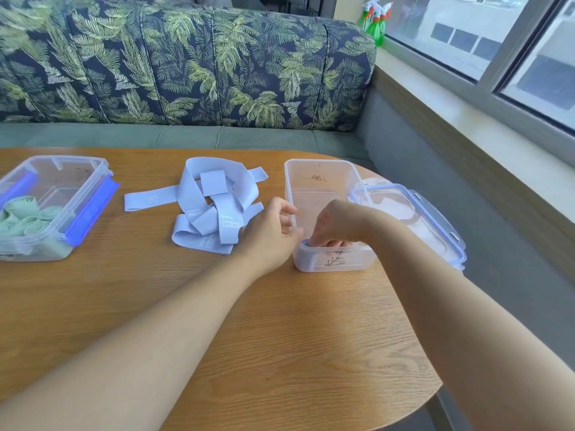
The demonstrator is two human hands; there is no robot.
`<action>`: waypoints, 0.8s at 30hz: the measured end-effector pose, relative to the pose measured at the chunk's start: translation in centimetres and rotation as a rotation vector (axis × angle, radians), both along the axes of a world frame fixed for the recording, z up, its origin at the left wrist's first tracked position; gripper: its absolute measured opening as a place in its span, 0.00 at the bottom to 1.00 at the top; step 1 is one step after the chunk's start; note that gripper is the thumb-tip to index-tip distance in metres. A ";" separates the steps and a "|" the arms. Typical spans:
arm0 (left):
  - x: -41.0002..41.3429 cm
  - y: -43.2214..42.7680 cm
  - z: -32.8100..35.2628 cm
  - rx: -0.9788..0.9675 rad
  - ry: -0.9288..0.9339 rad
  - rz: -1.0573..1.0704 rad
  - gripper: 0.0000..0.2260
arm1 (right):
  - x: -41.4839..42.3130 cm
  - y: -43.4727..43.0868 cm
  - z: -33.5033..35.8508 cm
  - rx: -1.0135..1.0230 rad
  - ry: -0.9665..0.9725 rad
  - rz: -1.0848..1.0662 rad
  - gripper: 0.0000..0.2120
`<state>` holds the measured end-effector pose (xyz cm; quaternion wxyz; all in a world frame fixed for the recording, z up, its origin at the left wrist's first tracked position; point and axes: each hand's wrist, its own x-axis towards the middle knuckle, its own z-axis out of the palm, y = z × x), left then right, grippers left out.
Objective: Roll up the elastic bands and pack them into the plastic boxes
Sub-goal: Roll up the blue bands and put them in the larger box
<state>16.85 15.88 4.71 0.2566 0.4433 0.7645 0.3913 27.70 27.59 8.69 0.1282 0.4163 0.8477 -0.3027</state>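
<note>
Your wooden table (217,321) has a rounded edge; behind it runs a sofa (186,66) with a palm-leaf back, and on the right a window (497,42) with spray bottles (376,23) on its sill. Loose lavender bands (211,206) lie heaped mid-table. At the far left, rolled green bands (28,219) sit in a blue-clipped box (90,206). Your right hand (336,225) dips into the near end of the clear box (320,188); its fingers (333,243) point down, and I cannot tell whether they clamp anything. Your left hand (267,234) is beside that box's left wall, fingers loosely curled and apart, holding nothing; the lid (435,219) lies just right of the box.
</note>
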 end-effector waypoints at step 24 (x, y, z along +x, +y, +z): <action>0.7 3.5 1.6 -0.346 -0.104 0.194 0.15 | 1.6 0.2 -0.9 -0.052 0.159 -0.064 0.05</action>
